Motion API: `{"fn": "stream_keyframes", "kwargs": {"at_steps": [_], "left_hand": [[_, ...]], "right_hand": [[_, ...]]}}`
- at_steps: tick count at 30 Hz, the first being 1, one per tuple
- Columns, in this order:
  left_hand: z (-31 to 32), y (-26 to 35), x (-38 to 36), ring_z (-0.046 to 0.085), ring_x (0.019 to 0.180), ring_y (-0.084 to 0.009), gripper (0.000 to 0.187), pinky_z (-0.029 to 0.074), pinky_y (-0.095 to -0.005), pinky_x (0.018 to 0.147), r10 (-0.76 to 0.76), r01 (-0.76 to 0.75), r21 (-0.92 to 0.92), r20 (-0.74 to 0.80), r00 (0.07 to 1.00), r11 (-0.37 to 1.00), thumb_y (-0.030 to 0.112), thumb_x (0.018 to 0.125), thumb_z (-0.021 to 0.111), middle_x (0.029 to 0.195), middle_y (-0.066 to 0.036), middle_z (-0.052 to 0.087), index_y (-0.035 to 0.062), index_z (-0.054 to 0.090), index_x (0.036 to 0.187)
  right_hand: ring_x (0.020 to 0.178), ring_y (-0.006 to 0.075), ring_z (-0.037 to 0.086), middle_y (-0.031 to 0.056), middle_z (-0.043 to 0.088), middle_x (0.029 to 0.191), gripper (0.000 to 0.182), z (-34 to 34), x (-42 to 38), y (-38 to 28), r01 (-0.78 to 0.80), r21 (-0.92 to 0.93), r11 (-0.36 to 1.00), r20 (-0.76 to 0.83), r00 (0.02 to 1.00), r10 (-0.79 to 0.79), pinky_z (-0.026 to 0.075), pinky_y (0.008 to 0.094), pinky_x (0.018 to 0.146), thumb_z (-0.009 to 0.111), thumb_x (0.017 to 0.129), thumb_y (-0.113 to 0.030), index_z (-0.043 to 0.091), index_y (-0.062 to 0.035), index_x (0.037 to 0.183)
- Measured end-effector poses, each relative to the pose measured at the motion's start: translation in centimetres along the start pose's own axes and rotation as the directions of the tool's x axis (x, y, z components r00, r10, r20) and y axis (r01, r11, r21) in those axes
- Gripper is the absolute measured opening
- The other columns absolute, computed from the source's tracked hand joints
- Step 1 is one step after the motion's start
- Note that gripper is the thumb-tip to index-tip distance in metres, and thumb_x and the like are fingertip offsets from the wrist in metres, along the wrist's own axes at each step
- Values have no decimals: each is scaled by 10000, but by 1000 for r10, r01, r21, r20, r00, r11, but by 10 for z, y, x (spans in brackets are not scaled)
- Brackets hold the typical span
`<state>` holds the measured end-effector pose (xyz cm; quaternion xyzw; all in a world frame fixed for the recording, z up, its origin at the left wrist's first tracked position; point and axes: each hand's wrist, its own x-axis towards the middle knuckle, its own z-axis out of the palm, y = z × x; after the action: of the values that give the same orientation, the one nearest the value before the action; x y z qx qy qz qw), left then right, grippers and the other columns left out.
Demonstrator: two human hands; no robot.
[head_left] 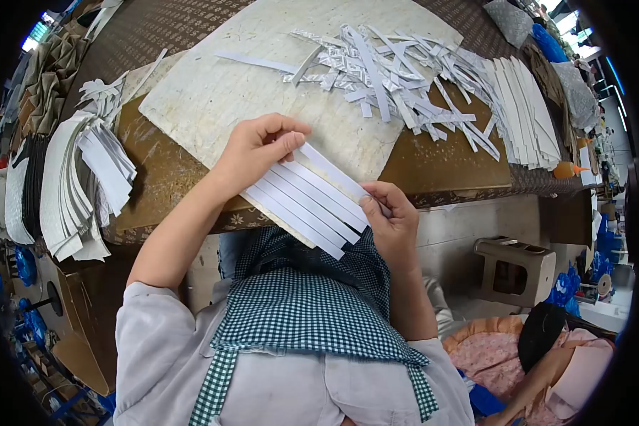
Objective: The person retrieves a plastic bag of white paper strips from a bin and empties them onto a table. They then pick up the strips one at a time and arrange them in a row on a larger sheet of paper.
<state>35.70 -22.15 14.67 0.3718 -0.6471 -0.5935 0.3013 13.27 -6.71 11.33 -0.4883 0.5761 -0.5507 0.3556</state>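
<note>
At the table's front edge, my left hand [266, 145] pinches the upper end of a white strip [332, 169] between thumb and fingers. My right hand [392, 216] has its thumb and fingers closed on the strip's lower end. The strip runs taut and slanted between both hands. Just below it, several white strips [298, 202] lie side by side with narrow gaps, their lower ends jutting past the table edge toward my lap. A pale backing shows beneath them, mostly covered.
A tangled heap of loose strips [383, 67] lies on the large pale sheet [213, 99]. Stacked white pieces [522, 113] are at right, and fanned white pieces [67, 184] hang at left. An orange-tipped bottle [566, 170] lies near the right edge. A stool [515, 270] and another person [539, 362] are at lower right.
</note>
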Motion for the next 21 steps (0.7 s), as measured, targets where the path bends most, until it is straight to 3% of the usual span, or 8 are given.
{"fn": "stream_keyframes", "kwargs": {"at_steps": [2, 3, 5, 7, 11, 20, 21], "left_hand": [[-4, 2, 4, 588, 768, -76, 235, 492, -246, 695, -65, 65, 1, 42, 997, 998, 150, 925, 711, 892, -14, 672, 20, 718, 1121], [-6, 1, 6, 583, 756, -70, 209, 485, -234, 681, -17, 15, 63, 33, 999, 998, 143, 931, 705, 868, -2, 660, 15, 720, 1096], [-10, -1, 10, 573, 732, -57, 162, 471, -210, 651, 80, -82, 192, 19, 997, 978, 127, 941, 694, 819, 21, 637, 6, 725, 1044], [-13, -8, 13, 565, 718, -54, 130, 469, -219, 640, 17, -21, 233, 23, 1000, 972, 117, 921, 709, 775, 17, 631, 15, 726, 999], [-18, -2, 23, 560, 702, -60, 92, 470, -236, 637, -110, 73, 393, 71, 991, 917, 98, 880, 727, 764, 1, 647, 13, 706, 910], [-19, -6, 38, 589, 694, -135, 84, 494, -297, 656, -86, -26, 587, 162, 983, 809, 67, 845, 712, 751, -62, 661, -8, 688, 875], [-19, -5, 39, 607, 691, -174, 98, 499, -321, 661, -68, -47, 590, 171, 983, 806, 91, 831, 709, 751, -87, 671, -1, 696, 861]], "right_hand": [[768, 29, 564, 2, 655, 880, 168, -3, 0, 2, -1, -23, 1000, -7, 1000, 1, 474, 192, 694, 659, 920, 0, 673, 10, 1087], [758, 24, 558, -5, 650, 870, 168, -4, -1, 2, -3, -31, 999, -9, 1000, 3, 468, 187, 684, 662, 921, -5, 671, 7, 1089], [737, 13, 539, -18, 638, 852, 151, -5, -3, 1, -81, 68, 994, -58, 995, 85, 453, 177, 664, 662, 928, -15, 666, -2, 1079], [691, 5, 511, -40, 621, 824, 90, -2, -3, 2, -104, 132, 986, -107, 987, 119, 436, 169, 627, 662, 939, -35, 646, -16, 1025], [654, 6, 490, -44, 608, 772, 60, 0, 0, 4, -86, -15, 996, -151, 985, 83, 422, 180, 584, 679, 923, -43, 633, -17, 953], [613, 3, 461, -48, 599, 728, 55, 4, 1, 7, -102, -159, 982, -150, 985, 79, 394, 184, 544, 686, 904, -49, 641, -21, 918], [615, -6, 449, -58, 589, 739, 46, 4, 1, 6, -103, -164, 981, -145, 986, 80, 380, 176, 540, 682, 908, -41, 639, -27, 919]]}}
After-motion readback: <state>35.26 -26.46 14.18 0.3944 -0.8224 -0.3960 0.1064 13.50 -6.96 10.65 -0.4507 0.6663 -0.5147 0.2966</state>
